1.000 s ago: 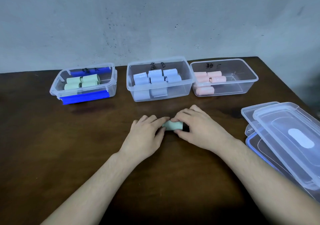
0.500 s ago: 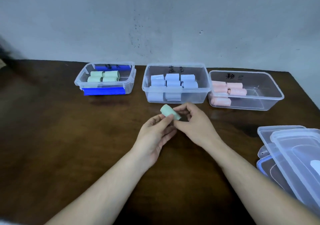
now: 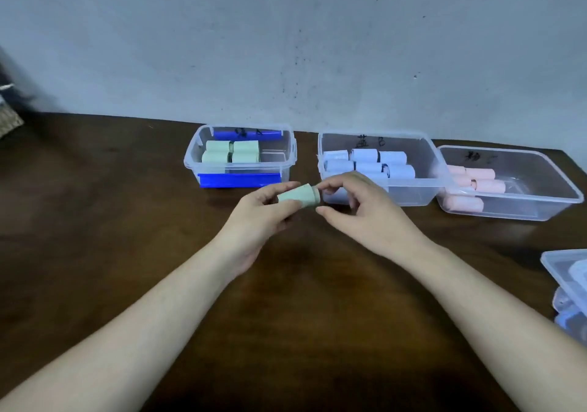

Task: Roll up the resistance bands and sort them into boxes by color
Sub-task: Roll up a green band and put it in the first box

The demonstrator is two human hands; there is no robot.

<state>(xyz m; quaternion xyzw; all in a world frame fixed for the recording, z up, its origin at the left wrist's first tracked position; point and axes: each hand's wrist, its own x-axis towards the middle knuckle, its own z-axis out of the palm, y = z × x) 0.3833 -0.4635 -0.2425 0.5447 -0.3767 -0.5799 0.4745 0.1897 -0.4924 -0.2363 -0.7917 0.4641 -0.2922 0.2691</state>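
A rolled green resistance band (image 3: 298,194) is held above the table, gripped between the thumb and fingers of my left hand (image 3: 257,221). My right hand (image 3: 359,211) sits just right of the roll with its fingers loosely curled, fingertips near the roll's right end; I cannot tell if they touch. Behind the hands stand three clear boxes: the left box (image 3: 286,154) holds several green rolls (image 3: 232,152), the middle box (image 3: 425,173) holds several blue rolls (image 3: 365,164), the right box (image 3: 540,195) holds several pink rolls (image 3: 476,186).
The boxes stand on a dark wooden table (image 3: 95,221) against a grey wall. The green box has blue clip handles (image 3: 238,179). Stacked clear lids (image 3: 568,291) lie at the right edge. A woven object (image 3: 9,119) shows at the far left.
The green roll was lifted off the table and passed into my left hand, moving left toward the green box. My right hand has loosened from the roll. The view swung left.
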